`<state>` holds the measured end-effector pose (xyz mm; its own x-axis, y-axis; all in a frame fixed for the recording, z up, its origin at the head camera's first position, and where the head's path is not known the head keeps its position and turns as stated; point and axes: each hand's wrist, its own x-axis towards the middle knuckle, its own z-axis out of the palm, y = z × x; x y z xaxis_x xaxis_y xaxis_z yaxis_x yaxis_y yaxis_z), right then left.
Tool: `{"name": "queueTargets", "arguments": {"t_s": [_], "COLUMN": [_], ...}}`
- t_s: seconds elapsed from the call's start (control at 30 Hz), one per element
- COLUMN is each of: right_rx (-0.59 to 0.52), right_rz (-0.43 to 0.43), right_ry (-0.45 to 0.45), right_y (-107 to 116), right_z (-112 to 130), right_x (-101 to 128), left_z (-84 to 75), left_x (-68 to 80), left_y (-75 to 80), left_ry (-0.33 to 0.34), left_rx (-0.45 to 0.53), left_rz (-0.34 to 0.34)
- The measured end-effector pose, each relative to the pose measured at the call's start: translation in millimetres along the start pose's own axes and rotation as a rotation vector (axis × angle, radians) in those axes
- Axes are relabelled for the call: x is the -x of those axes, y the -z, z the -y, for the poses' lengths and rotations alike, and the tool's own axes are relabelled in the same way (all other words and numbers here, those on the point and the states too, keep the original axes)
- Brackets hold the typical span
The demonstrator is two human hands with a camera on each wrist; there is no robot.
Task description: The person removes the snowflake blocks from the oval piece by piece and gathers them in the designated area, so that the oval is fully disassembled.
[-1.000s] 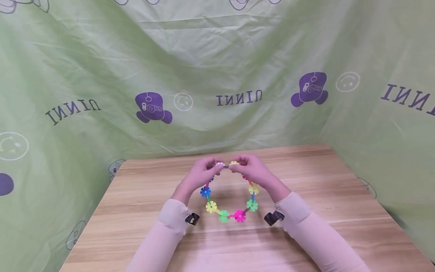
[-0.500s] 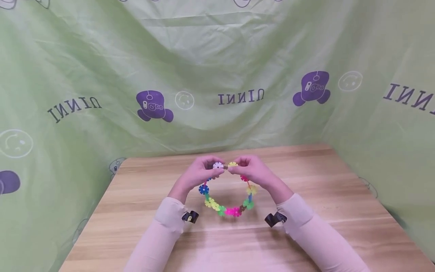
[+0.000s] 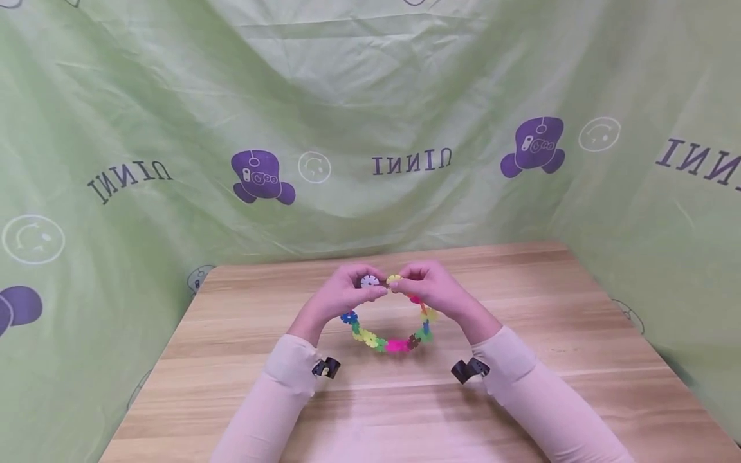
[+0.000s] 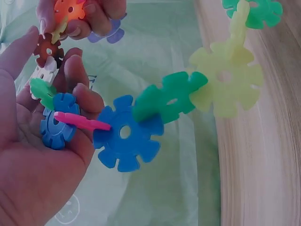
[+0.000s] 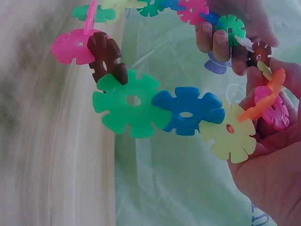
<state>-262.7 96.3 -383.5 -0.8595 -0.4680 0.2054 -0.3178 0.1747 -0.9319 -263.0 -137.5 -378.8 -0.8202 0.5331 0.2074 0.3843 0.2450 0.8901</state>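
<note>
Slotted plastic snowflake discs, linked edge to edge in many colours, form a loop (image 3: 396,346) hanging from both hands above the table. The left hand (image 3: 341,292) pinches it near a white disc (image 3: 369,281), its thumb running along below that disc. Opposite, the right hand (image 3: 433,288) pinches a yellow disc (image 3: 394,279) between thumb and fingers. A brown disc (image 5: 261,57) links the two held sections, with fingertips of both hands close around it. In the left wrist view a large blue disc (image 4: 107,140) hangs beside the palm. A green disc (image 5: 117,113) dangles past the right hand.
Beneath the hands lies a wood-grain table (image 3: 243,399). Green printed cloth (image 3: 359,96) hangs behind it and along both sides. Each wrist carries a small black camera, such as the left one (image 3: 327,368).
The loop's lower part has swung upward and away, so it looks flatter. The left thumb has slid down, uncovering more of the white disc. Both hands stay close together.
</note>
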Motion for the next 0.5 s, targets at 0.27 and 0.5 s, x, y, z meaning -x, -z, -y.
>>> {"name": "queueTargets", "arguments": {"t_s": [0.27, 0.5], "right_rx": [0.015, 0.030], "right_rz": [-0.001, 0.008], "right_ry": [-0.001, 0.004], "right_y": [-2.3, -5.2], "right_z": [-6.1, -7.9], "right_x": [-2.6, -3.1], "left_z": [-1.1, -5.2], "left_x": [2.1, 6.2], "left_y": [1.0, 3.8], "left_ry": [0.002, -0.006], "left_rx": [-0.072, -0.088], "left_rz": [-0.017, 0.000]}}
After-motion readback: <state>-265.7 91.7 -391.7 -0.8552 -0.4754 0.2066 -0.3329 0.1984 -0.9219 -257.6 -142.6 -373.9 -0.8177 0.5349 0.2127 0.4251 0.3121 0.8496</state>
